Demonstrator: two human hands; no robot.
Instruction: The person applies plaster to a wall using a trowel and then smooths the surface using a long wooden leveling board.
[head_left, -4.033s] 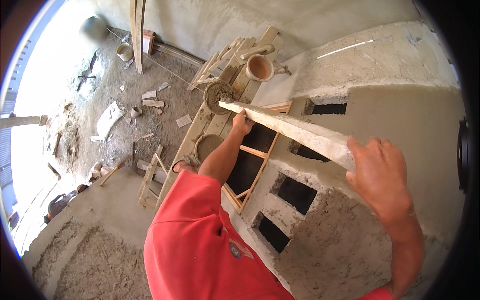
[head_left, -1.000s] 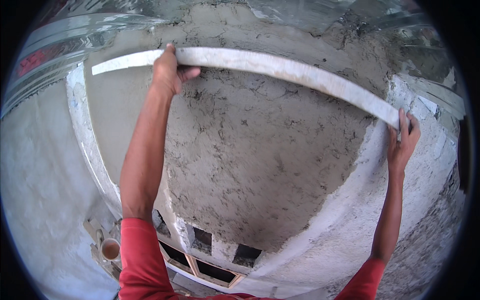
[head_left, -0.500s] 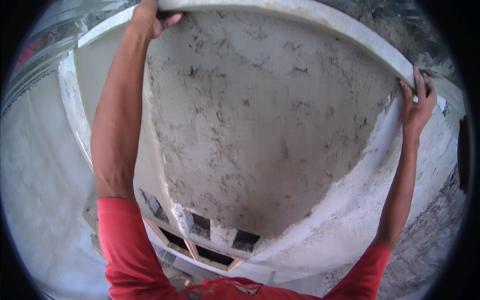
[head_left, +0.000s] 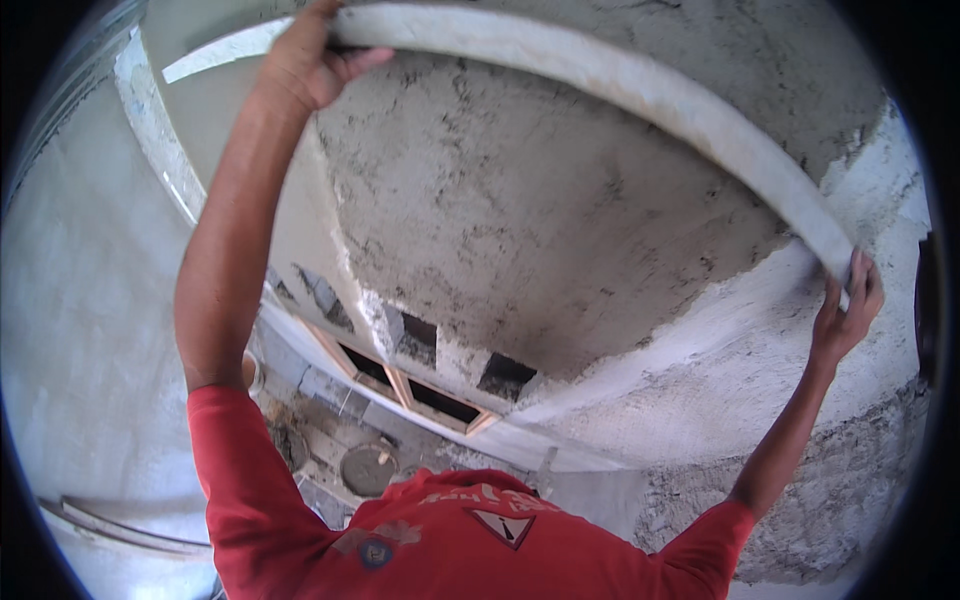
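Note:
A long pale straightedge board spans the top of the head view, bowed by the lens, against rough grey fresh plaster. My left hand grips it near its left end, thumb sticking out to the right below the board. At the far right, my right hand has its fingers wrapped round the other end. Both arms are raised. Beneath the rough patch are small square openings in the wall, bordered by lighter plaster.
A wooden-framed opening sits lower on the wall. Below, beside my red shirt, are a round bucket and other clutter. A smooth grey wall fills the left side, with long strips near its bottom.
Four seconds ago I held the board low over planks with buckets; it is now raised against the plaster. Since half a second ago, its right end and my right hand appear lower in view.

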